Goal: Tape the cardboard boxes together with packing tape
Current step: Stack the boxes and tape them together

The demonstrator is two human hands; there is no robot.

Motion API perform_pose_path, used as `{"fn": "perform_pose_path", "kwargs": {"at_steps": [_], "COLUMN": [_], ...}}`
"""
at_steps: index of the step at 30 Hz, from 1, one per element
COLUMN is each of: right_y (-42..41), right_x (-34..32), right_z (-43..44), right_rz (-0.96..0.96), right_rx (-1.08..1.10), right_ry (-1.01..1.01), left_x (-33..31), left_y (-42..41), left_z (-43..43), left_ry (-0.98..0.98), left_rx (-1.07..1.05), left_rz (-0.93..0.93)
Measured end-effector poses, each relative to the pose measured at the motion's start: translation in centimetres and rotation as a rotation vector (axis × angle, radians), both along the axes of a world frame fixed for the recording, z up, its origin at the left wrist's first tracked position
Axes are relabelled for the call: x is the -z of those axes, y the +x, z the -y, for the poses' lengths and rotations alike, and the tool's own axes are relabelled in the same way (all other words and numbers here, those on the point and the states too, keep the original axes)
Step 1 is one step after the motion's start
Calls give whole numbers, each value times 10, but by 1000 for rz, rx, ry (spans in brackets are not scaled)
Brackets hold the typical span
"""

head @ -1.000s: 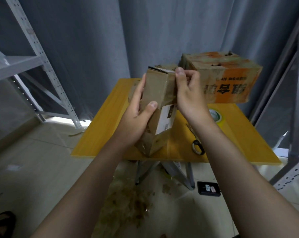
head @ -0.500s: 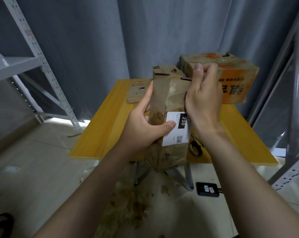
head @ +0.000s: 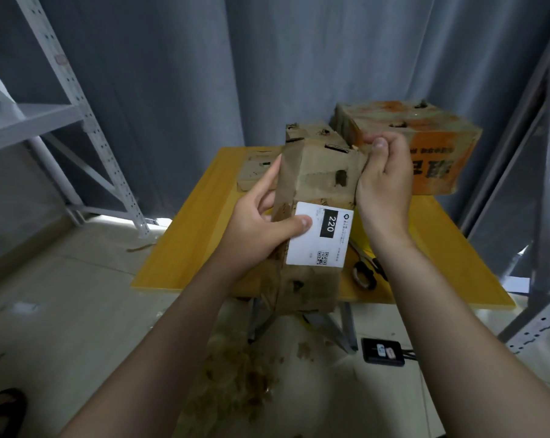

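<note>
scissors [head: 362, 269]: blades behind right forearm [head: 403, 279] | label [head: 308, 251]: small print unreadable | sandal [head: 2, 409]: cut by edge

A back-room storage space, as we see it.
Grey metal shelving [head: 77, 128] with punched uprights stands on both sides of us, a grey curtain [head: 299, 58] hangs behind, brown scraps [head: 235, 374] litter the tiled floor [head: 62, 311], and a yellow table [head: 185, 248] carries an orange-printed box [head: 438, 172] at its far right corner, with a labelled cardboard box [head: 314, 184] held over its near edge.
</note>
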State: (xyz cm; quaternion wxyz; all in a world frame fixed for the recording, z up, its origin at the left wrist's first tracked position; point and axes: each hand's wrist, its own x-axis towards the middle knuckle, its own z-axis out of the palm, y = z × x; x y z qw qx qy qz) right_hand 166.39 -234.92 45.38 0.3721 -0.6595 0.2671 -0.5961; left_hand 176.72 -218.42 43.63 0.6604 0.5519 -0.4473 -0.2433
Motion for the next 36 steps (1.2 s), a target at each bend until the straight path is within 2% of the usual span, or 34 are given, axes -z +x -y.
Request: {"fn": "perform_pose_path", "kwargs": {"at_steps": [4,9,12,15,19,23,26,31,36], "right_y": [11,25,24,26,38,60,90,162,220], "right_x": [9,16,24,26,28,35,35,24,21], "right_z": [-8,-34,-44,-51,-67,-83,-85,-80,-72], "right_rz": [-179,-490,-686,-781,-710,-597,-575,-621,-641], "right_rx": [-186,-595,-848,-1029,-1022,-998,-957,-837,-674], "right_ry": [157,213,339,402,383,583,717,844,1019], "left_x": [2,-7,-12,-13,-16,-18,-18,-6,12], "left_y": [10,34,53,71,86,100,110,130,152], "left_z": [4,-7,-20,-32,-44,-56,-62,-57,-56], "left_ry": [-25,-112,-127,-115,-87,-41,0,127,189], "left_rx": [-102,-328,-441,-541,-589,-572,-593,-646,-655], "left_rz": [-148,-286,-364,-394,-371,-368,-458,-411,-480]}}
